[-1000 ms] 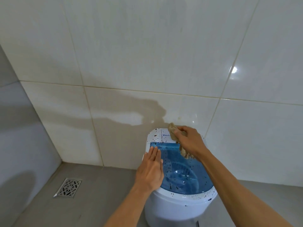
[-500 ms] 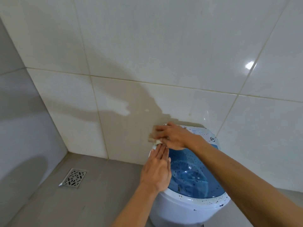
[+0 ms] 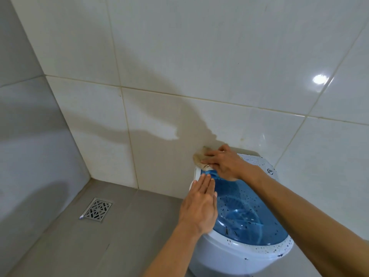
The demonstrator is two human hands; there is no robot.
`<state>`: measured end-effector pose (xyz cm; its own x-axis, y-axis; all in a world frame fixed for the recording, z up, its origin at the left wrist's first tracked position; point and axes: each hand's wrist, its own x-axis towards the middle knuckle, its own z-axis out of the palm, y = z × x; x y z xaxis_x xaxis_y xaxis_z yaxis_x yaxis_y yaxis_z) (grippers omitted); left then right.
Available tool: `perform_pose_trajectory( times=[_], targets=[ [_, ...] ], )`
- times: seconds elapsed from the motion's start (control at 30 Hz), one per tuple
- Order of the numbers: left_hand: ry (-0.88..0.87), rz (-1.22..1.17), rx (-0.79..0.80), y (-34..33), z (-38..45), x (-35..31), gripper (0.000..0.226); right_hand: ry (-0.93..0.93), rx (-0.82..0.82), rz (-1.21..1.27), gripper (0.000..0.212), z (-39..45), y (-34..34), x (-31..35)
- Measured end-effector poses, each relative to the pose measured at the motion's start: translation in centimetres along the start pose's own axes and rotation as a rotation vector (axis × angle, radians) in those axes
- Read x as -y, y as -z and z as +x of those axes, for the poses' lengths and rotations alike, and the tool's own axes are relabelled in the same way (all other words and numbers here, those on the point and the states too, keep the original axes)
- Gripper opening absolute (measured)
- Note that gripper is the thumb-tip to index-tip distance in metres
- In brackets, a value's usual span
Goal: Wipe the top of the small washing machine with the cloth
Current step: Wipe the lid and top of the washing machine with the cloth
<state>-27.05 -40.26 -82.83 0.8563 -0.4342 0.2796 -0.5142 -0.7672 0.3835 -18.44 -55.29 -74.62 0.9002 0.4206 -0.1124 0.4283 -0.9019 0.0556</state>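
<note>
A small white washing machine [image 3: 235, 256] with a see-through blue lid [image 3: 249, 212] stands on the floor against the tiled wall. Dark specks dot its white rim and lid. My right hand [image 3: 223, 162] presses a crumpled beige cloth [image 3: 199, 158] flat onto the machine's back left corner, fingers spread over it. My left hand [image 3: 199, 206] lies flat on the left rim of the machine, fingers together and straight, holding nothing. Part of the white control panel at the back is hidden under my right hand.
White tiled walls [image 3: 199, 66] meet in a corner at the left. The grey floor [image 3: 99, 246] holds a metal drain grate [image 3: 96, 209] left of the machine. A small round button [image 3: 270, 171] sits on the machine's back right.
My right hand has slid the cloth from the back middle of the panel to the back left corner. My left hand has stayed on the left rim. The view has shifted.
</note>
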Motion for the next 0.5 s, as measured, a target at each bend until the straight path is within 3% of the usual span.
perform_pose_trajectory(
  times=[0.1, 0.27, 0.5],
  targets=[
    [0.007, -0.007, -0.014, 0.0, 0.0, 0.0, 0.053, 0.047, 0.045, 0.035, 0.042, 0.3, 0.1, 0.8],
    [0.004, -0.016, -0.006, 0.3, -0.1, -0.2, 0.053, -0.088, 0.033, -0.058, 0.049, 2.2, 1.3, -0.1],
    [0.026, -0.024, -0.055, 0.3, -0.3, -0.3, 0.056, 0.052, 0.224, -0.137, 0.042, 3.8, 1.2, 3.9]
  ],
)
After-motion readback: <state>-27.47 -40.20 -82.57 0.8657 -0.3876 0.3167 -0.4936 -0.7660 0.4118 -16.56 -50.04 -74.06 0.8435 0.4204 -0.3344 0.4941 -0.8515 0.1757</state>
